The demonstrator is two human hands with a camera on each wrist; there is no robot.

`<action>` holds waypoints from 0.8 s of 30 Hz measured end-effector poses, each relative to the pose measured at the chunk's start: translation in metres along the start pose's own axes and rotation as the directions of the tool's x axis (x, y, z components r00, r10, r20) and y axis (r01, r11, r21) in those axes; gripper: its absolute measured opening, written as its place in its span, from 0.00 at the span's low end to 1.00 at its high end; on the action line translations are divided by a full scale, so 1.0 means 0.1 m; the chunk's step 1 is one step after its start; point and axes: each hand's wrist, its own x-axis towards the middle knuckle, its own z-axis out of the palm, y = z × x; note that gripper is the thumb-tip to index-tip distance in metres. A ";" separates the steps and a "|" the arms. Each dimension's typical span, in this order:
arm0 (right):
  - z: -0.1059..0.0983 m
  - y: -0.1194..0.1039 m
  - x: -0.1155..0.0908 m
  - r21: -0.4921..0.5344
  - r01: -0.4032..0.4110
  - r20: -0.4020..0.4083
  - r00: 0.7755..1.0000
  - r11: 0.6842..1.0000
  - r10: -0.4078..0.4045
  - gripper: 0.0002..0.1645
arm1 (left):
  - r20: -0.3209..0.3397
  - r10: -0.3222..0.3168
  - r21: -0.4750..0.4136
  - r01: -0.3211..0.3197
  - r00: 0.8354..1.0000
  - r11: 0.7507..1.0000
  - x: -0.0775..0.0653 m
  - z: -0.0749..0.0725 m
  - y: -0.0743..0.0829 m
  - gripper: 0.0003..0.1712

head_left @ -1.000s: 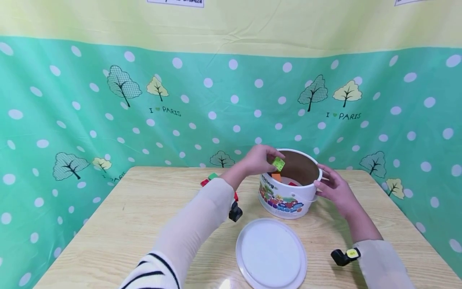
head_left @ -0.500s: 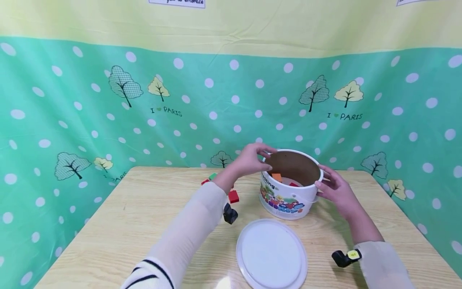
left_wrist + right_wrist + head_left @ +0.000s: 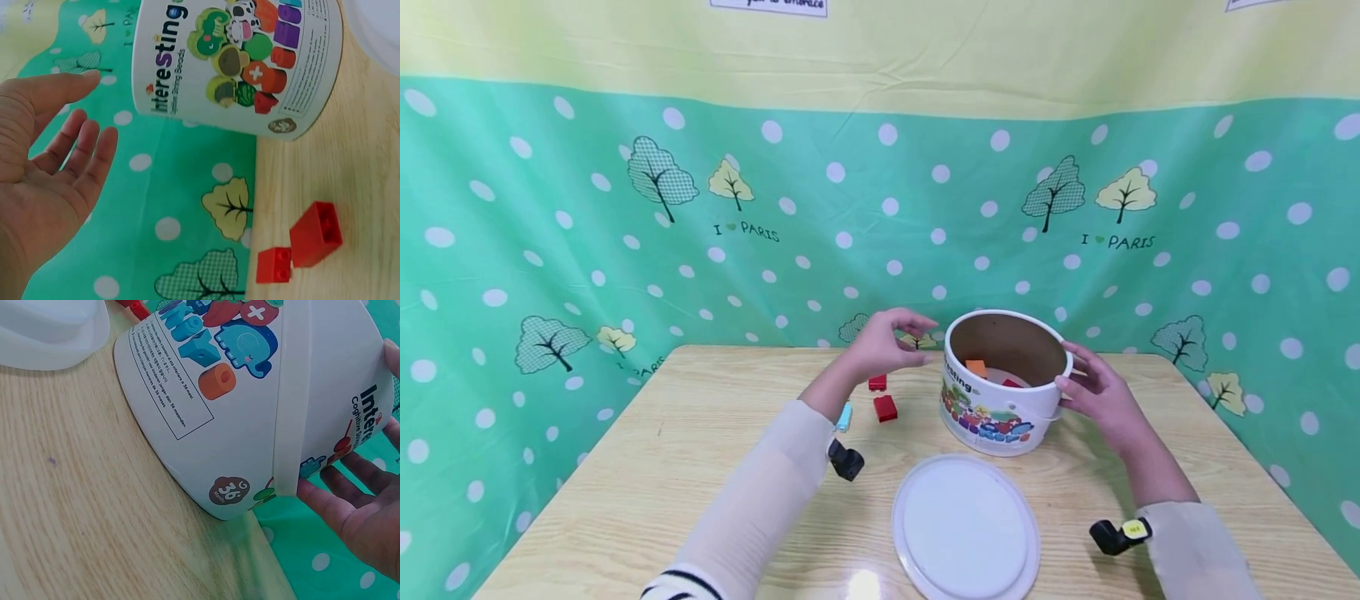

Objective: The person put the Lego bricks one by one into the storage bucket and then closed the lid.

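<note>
Only the head view looks down into the white bucket (image 3: 981,421), which stands between the hands, showing an orange block (image 3: 976,367) and a red piece (image 3: 1011,383) inside. Conversely, the left wrist view reveals the loose, empty fingers of the left hand (image 3: 887,343), apart from the bucket wall, while the right wrist view catches the white handle (image 3: 292,394) and how the right hand (image 3: 1099,392) rests its spread thumb and fingers against the bucket near the rim. One second ago the left hand pinched a lime-green block above the opening; now it holds nothing and sits beside the bucket. Its shift uncovers two red blocks (image 3: 885,408) below that hand, plus a light-blue block (image 3: 844,417) beside its wrist.
</note>
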 end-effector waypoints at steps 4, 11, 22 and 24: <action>0.00 -0.01 0.00 0.001 -0.002 -0.001 1.000 1.000 0.002 0.41 | -0.010 0.015 -0.016 -0.015 1.000 1.000 -0.10 -0.07 -0.06 0.25; 0.00 -0.01 0.00 -0.002 -0.010 -0.003 1.000 1.000 0.010 0.42 | -0.038 -0.013 -0.033 0.012 0.999 0.999 -0.25 -0.17 -0.14 0.27; 0.01 -0.01 0.00 0.004 -0.005 0.001 1.000 1.000 0.005 0.42 | -0.064 -0.059 -0.069 0.055 0.996 0.996 -0.46 -0.30 -0.25 0.28; 0.01 -0.01 0.00 0.004 -0.004 0.000 1.000 1.000 0.004 0.42 | -0.063 -0.061 -0.072 0.056 0.996 0.996 -0.50 -0.32 -0.28 0.30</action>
